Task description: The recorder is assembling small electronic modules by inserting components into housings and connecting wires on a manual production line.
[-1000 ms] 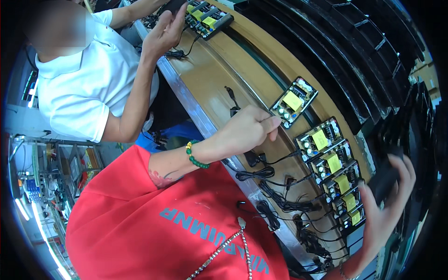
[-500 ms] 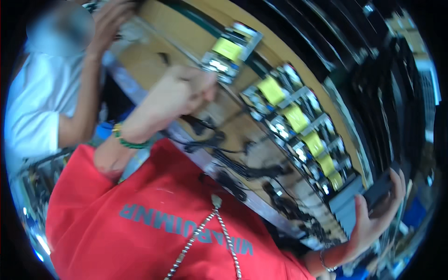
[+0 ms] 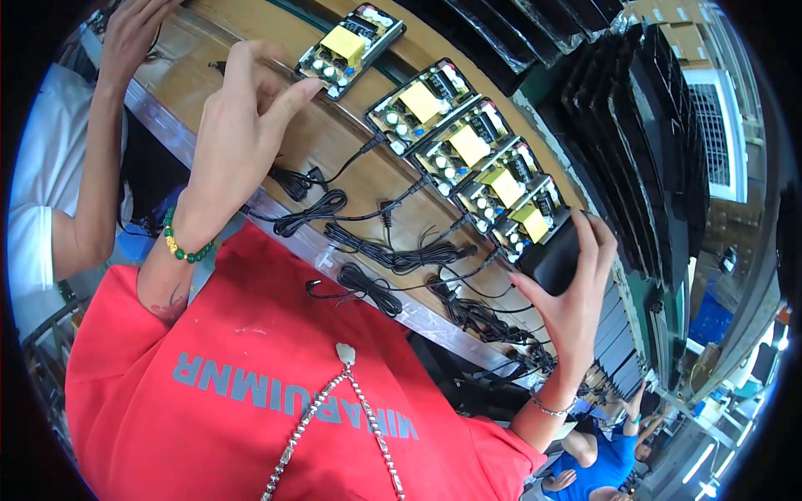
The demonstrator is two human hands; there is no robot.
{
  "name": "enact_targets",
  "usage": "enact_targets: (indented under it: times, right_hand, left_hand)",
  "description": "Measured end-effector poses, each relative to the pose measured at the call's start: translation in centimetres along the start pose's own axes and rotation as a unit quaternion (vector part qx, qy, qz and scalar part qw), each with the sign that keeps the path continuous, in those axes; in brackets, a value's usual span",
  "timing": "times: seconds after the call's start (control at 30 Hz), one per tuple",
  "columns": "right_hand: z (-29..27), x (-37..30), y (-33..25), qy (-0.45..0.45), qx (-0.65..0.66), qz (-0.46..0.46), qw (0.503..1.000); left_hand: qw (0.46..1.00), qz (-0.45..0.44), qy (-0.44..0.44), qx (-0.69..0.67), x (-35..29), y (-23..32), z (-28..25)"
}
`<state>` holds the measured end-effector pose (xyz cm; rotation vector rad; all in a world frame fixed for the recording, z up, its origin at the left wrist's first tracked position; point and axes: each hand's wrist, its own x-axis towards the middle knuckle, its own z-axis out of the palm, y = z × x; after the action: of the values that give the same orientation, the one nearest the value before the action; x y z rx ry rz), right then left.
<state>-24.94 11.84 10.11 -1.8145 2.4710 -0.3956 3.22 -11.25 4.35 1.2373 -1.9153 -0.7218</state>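
Note:
My left hand (image 3: 234, 138) is raised over the bench with its thumb stretched out and fingers bent. Nothing shows between them. Its thumb tip is close to the near corner of a separate power supply circuit board (image 3: 342, 52) with a yellow block. My right hand (image 3: 576, 288) spans a black plastic case (image 3: 551, 260), thumb at one side and fingers at the other. The case sits at the end of a row of similar circuit boards (image 3: 420, 102), in black open trays. Black cables (image 3: 363, 149) run from the boards toward me.
Coiled black cords (image 3: 401, 250) lie along the bench's near edge (image 3: 443, 326). Stacked black trays (image 3: 643, 150) rise on the far side. Dark cases (image 3: 614, 326) line the bench beyond my right hand. A person's arm (image 3: 100, 167) is at left; another person in blue (image 3: 597, 459) is at lower right.
My right hand has moved from above the dark cases onto the black case by the boards. My left hand has moved left, its thumb now apart from its fingers. The view has shifted.

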Motion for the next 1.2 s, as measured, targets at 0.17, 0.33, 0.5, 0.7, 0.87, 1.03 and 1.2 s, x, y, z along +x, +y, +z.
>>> enact_targets:
  times: [0.17, 0.33, 0.5, 0.7, 0.87, 1.03, 1.2]
  right_hand:
    - [-0.4, 0.0, -0.1, -0.021, -0.069, -0.038, 0.997]
    - [-3.1, 1.0, 0.7, -0.074, 0.023, -0.005, 0.997]
    - [-4.2, 3.0, -0.5, -0.163, -0.023, 0.011, 0.986]
    - [-4.4, 3.1, -0.5, -0.174, -0.040, -0.004, 0.984]
    - [-3.9, 2.8, 0.0, -0.109, -0.094, -0.038, 0.989]
    - [-4.8, 7.8, 3.2, 0.332, -0.043, 0.213, 0.918]
    - [-3.1, 9.6, 5.9, 0.355, -0.169, 0.239, 0.888]
  left_hand:
    - [0.989, -0.064, -0.128, -0.047, 0.4, 1.0, -0.6]
    - [0.975, -0.062, -0.196, -0.079, 0.5, 1.8, -0.3]
    - [0.969, -0.079, -0.211, -0.097, 0.8, 1.9, -0.2]
    - [0.968, -0.066, -0.202, -0.133, 0.8, 1.6, -0.3]
    - [0.964, -0.062, -0.213, -0.148, 0.9, 1.5, -0.3]
    - [0.960, -0.053, -0.250, -0.112, 1.0, 1.6, -0.7]
    - [0.987, 0.132, -0.074, -0.058, -0.5, 1.1, -0.7]
